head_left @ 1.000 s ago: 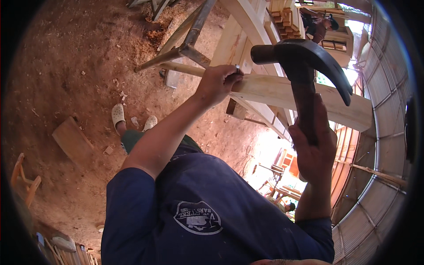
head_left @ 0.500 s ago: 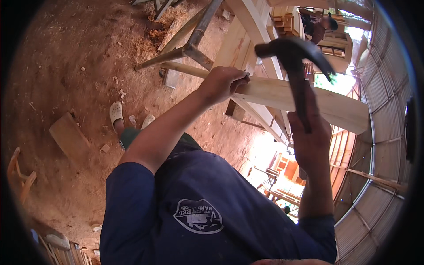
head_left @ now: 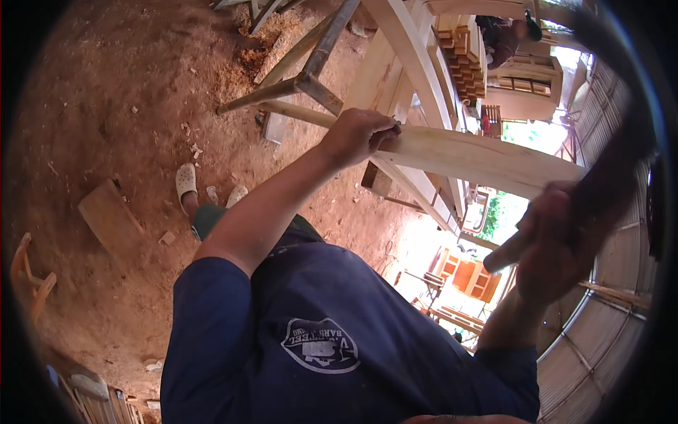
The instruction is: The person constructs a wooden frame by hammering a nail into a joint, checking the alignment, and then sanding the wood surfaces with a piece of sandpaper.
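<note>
My left hand [head_left: 357,138] is closed in a pinch at the near-left end of a pale wooden board [head_left: 487,157]. Between its fingertips is a small nail [head_left: 397,124], mostly hidden by the fingers. My right hand [head_left: 558,244] grips a hammer [head_left: 611,166], raised at the far right, clear of the board. Its handle's butt end sticks out below the fist, while the dark head is blurred near the picture's rim.
Long pale timbers [head_left: 417,53] run behind the board. A wooden trestle [head_left: 304,85] stands at the upper left. Stacked wood pieces [head_left: 462,56] and another person [head_left: 505,42] are farther back. A loose plank [head_left: 111,215] lies on the dirt floor.
My right hand has swung the hammer up and to the right, away from the board. My left hand stays pinched on the nail in almost the same place.
</note>
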A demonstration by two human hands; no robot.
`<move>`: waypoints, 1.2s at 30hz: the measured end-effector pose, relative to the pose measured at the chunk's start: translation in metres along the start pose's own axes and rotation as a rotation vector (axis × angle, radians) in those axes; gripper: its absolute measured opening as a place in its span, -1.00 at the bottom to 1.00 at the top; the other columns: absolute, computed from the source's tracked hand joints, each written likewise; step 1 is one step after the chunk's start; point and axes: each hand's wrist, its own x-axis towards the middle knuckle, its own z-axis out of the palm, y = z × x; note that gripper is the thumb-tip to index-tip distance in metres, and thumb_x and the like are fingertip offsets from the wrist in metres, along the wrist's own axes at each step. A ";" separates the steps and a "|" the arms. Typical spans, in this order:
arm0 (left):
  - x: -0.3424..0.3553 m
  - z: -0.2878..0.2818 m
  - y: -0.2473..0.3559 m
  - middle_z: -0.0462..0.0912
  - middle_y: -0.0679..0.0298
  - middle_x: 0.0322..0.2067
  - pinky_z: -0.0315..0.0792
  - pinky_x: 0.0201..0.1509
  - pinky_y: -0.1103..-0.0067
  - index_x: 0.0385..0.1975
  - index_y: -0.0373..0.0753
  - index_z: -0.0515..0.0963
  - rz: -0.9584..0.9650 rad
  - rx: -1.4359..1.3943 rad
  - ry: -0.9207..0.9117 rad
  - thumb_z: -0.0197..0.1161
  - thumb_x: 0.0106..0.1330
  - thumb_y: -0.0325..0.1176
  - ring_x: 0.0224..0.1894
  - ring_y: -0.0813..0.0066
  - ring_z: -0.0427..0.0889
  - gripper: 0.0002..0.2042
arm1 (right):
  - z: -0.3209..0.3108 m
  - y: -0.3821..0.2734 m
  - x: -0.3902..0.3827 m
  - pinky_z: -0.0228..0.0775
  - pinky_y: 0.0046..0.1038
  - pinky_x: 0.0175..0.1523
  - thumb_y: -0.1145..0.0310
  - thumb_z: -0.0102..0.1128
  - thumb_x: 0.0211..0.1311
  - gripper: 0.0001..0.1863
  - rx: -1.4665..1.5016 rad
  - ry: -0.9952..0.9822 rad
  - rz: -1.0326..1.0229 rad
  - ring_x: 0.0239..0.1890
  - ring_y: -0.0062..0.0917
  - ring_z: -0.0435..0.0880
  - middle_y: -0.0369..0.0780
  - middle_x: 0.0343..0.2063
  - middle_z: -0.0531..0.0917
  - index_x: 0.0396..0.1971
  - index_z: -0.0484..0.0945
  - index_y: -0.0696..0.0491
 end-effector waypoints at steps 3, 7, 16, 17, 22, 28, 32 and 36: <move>-0.001 0.007 0.002 0.79 0.09 -0.30 0.69 -0.12 0.40 -0.26 -0.29 0.71 -0.004 -0.019 -0.033 0.38 0.30 -0.55 -0.24 0.17 0.82 -0.93 | -0.008 0.044 -0.017 0.51 -0.43 -0.29 0.46 0.05 0.52 -0.76 -0.149 -0.197 0.161 -0.40 -0.45 0.68 -0.10 -0.39 0.66 0.09 0.47 0.18; -0.008 0.012 0.009 0.79 0.09 -0.30 0.66 -0.13 0.42 -0.25 -0.29 0.72 -0.010 -0.089 -0.008 0.38 0.30 -0.53 -0.25 0.21 0.81 -0.92 | 0.025 0.063 -0.018 0.54 -0.14 -0.02 0.57 0.16 0.36 -0.13 -0.507 -0.645 -0.093 -0.15 0.06 0.72 0.16 -0.12 0.68 0.59 0.05 -0.25; -0.001 0.009 -0.001 0.79 0.24 -0.38 0.55 -0.14 0.60 -0.21 -0.36 0.73 -0.479 -0.464 0.050 0.34 0.38 -0.48 -0.32 0.63 0.67 -0.89 | 0.011 0.026 -0.009 0.45 -0.44 0.16 0.48 0.21 0.39 -0.21 -0.238 -0.357 0.001 0.04 -0.52 0.67 -0.06 0.19 0.66 0.57 0.14 -0.11; -0.002 0.009 0.000 0.79 0.22 -0.37 0.55 -0.14 0.60 -0.22 -0.36 0.74 -0.468 -0.418 0.029 0.35 0.38 -0.48 -0.32 0.63 0.68 -0.89 | 0.011 0.029 -0.009 0.44 -0.45 0.17 0.48 0.21 0.38 -0.21 -0.232 -0.372 -0.005 0.04 -0.55 0.66 -0.08 0.17 0.67 0.57 0.15 -0.09; -0.002 0.008 0.006 0.78 0.28 -0.41 0.53 -0.19 0.62 -0.23 -0.39 0.74 -0.422 -0.366 0.026 0.35 0.36 -0.52 -0.35 0.72 0.63 -0.90 | 0.012 0.038 -0.010 0.47 -0.47 0.07 0.52 0.22 0.34 -0.21 -0.301 -0.490 -0.023 -0.04 -0.57 0.67 -0.08 0.11 0.70 0.55 0.16 0.02; -0.004 0.005 0.008 0.79 0.22 -0.39 0.54 -0.22 0.61 -0.28 -0.39 0.74 -0.392 -0.341 0.036 0.37 0.34 -0.53 -0.36 0.68 0.66 -0.92 | 0.015 0.021 -0.001 0.50 -0.45 -0.02 0.61 0.22 0.31 -0.19 -0.349 -0.429 -0.193 -0.13 -0.61 0.65 -0.07 0.07 0.70 0.55 0.17 0.03; -0.005 0.009 0.005 0.80 0.16 -0.36 0.58 -0.22 0.57 -0.26 -0.35 0.74 -0.285 -0.271 0.069 0.40 0.31 -0.54 -0.36 0.58 0.72 -0.93 | 0.015 0.029 0.001 0.50 -0.34 0.12 0.64 0.19 0.33 -0.23 -0.299 -0.482 -0.190 0.07 -0.41 0.70 -0.08 0.24 0.63 0.53 0.19 0.05; -0.005 0.017 0.010 0.80 0.10 -0.34 0.62 -0.19 0.52 -0.25 -0.29 0.74 -0.232 -0.201 0.012 0.42 0.30 -0.51 -0.32 0.47 0.78 -0.92 | 0.025 0.047 0.010 0.50 -0.24 0.15 0.59 0.20 0.34 -0.30 -0.528 -0.686 -0.112 0.07 -0.20 0.74 0.04 0.17 0.66 0.49 0.29 0.04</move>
